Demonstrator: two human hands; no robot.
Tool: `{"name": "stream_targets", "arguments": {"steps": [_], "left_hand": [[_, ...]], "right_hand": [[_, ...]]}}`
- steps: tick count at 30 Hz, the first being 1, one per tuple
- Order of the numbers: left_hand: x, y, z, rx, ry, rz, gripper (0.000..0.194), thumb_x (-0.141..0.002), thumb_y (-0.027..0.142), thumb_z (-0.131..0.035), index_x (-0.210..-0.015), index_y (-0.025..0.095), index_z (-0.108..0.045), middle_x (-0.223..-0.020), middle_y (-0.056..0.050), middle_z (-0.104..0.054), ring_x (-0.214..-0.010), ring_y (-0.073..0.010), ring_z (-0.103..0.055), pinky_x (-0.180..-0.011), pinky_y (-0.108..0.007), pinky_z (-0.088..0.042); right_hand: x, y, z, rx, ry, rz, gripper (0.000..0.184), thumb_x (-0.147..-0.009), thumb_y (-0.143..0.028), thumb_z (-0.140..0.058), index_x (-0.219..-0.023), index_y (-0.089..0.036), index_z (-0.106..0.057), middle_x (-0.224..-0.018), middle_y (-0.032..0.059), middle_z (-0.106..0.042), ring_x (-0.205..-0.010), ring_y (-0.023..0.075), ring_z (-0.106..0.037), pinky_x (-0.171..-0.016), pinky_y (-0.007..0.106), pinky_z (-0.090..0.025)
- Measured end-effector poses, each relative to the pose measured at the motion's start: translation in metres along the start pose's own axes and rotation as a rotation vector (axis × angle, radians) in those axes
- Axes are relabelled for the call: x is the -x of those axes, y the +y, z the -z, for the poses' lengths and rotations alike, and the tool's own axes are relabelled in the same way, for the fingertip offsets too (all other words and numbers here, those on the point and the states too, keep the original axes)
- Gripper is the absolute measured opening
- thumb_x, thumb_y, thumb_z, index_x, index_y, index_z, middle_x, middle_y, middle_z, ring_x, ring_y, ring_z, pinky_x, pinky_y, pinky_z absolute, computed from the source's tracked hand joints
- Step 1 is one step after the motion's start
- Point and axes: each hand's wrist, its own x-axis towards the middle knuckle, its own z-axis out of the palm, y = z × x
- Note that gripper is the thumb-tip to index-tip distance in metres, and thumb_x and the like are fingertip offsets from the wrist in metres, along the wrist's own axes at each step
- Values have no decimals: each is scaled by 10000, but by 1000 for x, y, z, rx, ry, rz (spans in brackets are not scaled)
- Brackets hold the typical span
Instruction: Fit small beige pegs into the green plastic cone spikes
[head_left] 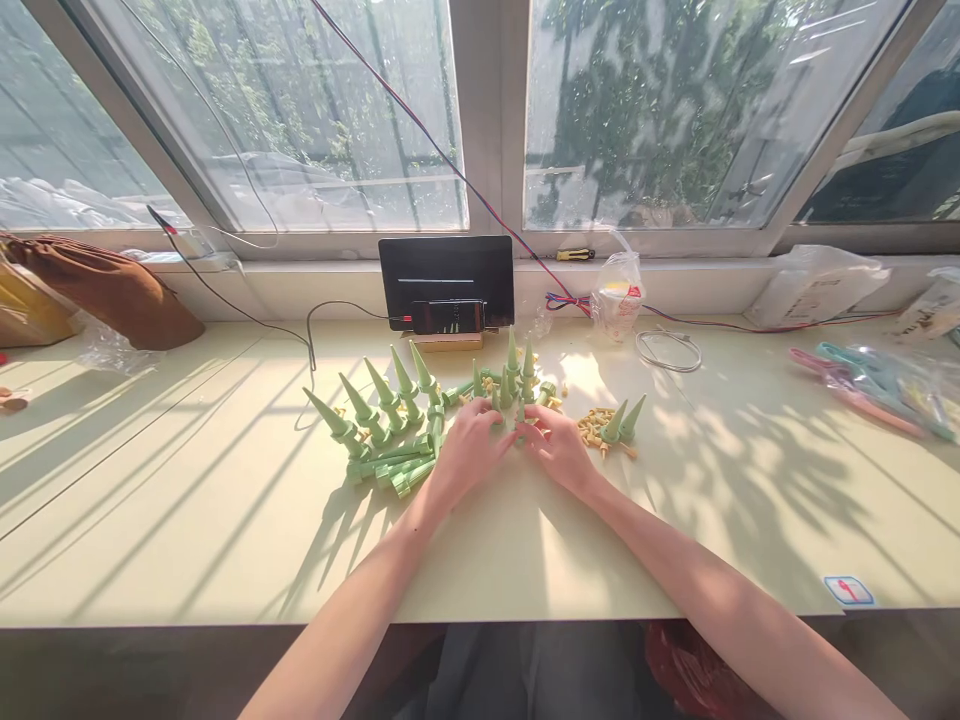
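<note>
My left hand [474,440] is closed at the middle of the table, its curled fingers around the base of a green plastic cone spike [496,399]. Facing it, my right hand [556,450] pinches another small green spike [520,411]; its lower part is hidden by the fingers. More green spikes [512,358] stand just beyond my fingertips. To the left, a row of upright green spikes [387,397] stands behind green tubes [405,470] lying flat. Right of my hands, two green spikes [622,422] stand beside a pile of small tan pegs [596,425].
A black tablet [446,262] leans by the window with a phone [448,317] in front of it. A bagged cup [619,295], a coiled white cable [669,350] and wrapped pink and teal tools [874,385] lie rightward. A brown pouch [112,290] rests at left.
</note>
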Motion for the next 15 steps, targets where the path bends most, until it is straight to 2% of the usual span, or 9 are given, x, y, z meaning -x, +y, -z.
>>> {"name": "stream_targets", "arguments": {"steps": [6,9,15], "left_hand": [[3,4,6,0,-20,-15,112,-835,326,-662,-814,222,-698,-1035,-71,-654,-994,-252,-641,-827,-372,-548],[3,7,11,23,-22,0,134,-816,330,-679,-751,216,-650,-1009,-65,-657,-974,-246,-646,-820,-366,-546],[2,3,18,88,91,-15,183,-818,308,-668,-719,202,-555,-1014,-62,-632,-955,-215,-629,-821,-345,-518]], "right_hand": [[-2,3,0,40,-13,12,286,-892,-262,-515,-1118,-196,-677,-969,66,-700,-769,174,-613,-614,254,-489],[-2,4,0,55,-26,25,280,-867,-219,-519,-1095,-188,-680,-952,58,-699,-725,154,-589,-597,243,-469],[0,7,-2,9,-46,-22,318,-850,-224,-543,-1151,-167,-627,-1057,89,-699,-764,160,-639,-580,245,-483]]}}
